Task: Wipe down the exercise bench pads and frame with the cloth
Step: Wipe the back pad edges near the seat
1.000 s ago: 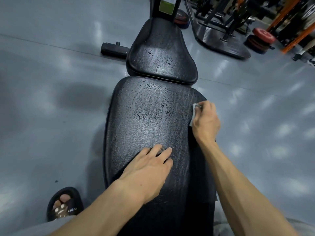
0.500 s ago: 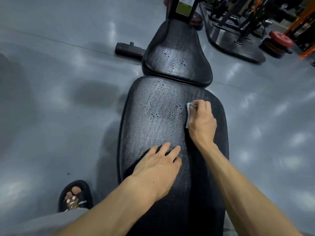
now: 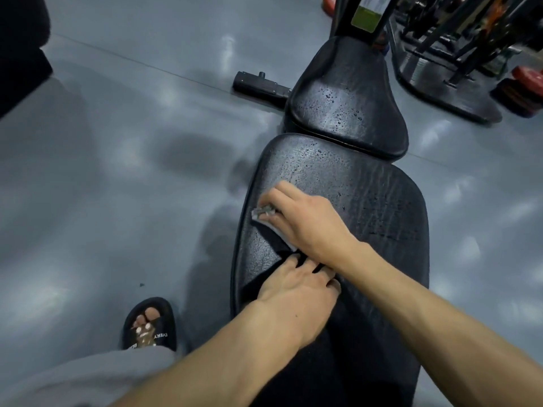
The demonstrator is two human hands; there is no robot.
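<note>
Nearest, I log a grey trouser leg point(image 3: 88, 374) and a black slide sandal point(image 3: 149, 324) on the grey floor point(image 3: 102, 201), left of the bench. Next, left hand point(image 3: 296, 292): flat on the long back pad point(image 3: 367, 207), fingers straight and spread, grasping nothing; its fingertips pass under the right wrist and are partly hidden. Just beyond, right hand point(image 3: 305, 221): palm down near the pad's left edge, fingers curled on the cloth point(image 3: 264, 214). I see only a pale grey strip of cloth at the fingers and along the palm's near edge; the rest is covered. Further, seat pad point(image 3: 346, 101), beaded with droplets. Farthest, a frame upright point(image 3: 364, 13) with green label, cut off at the top; racks behind are blurred.
</note>
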